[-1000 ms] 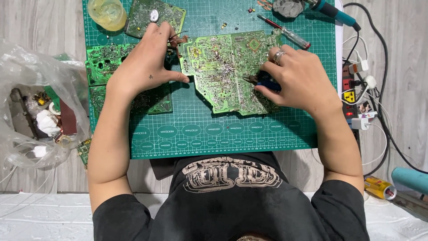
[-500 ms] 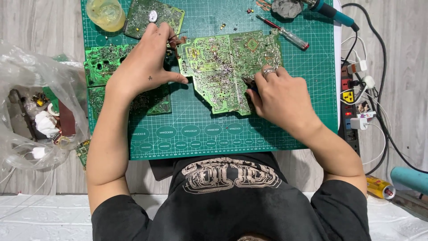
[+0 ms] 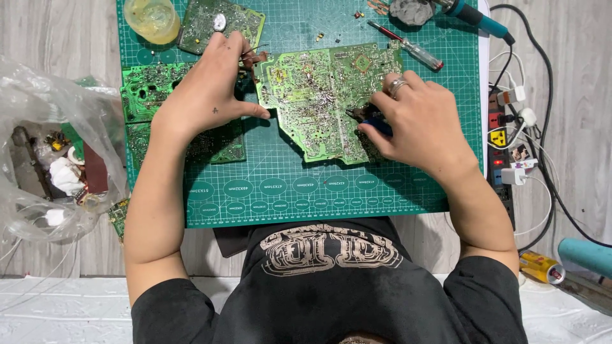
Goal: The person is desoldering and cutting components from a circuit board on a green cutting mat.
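Note:
A large green circuit board [image 3: 319,95] lies solder side up on the green cutting mat [image 3: 287,191]. My left hand [image 3: 207,95] presses flat on the board's left edge, thumb against it, fingers spread. My right hand [image 3: 417,124], a ring on one finger, grips small blue-handled pliers [image 3: 373,120] whose tips touch the board's right part.
More green boards [image 3: 150,89] lie under and left of my left arm, another [image 3: 220,22] at the mat's top. A yellowish jar [image 3: 152,18], a screwdriver [image 3: 408,46] and a soldering iron [image 3: 475,16] sit along the top. A plastic bag of parts [image 3: 51,165] is left, a power strip [image 3: 510,140] right.
My right hand with the pliers shifted left over the board half a second ago, then back to the right. The left hand stayed on the board's edge.

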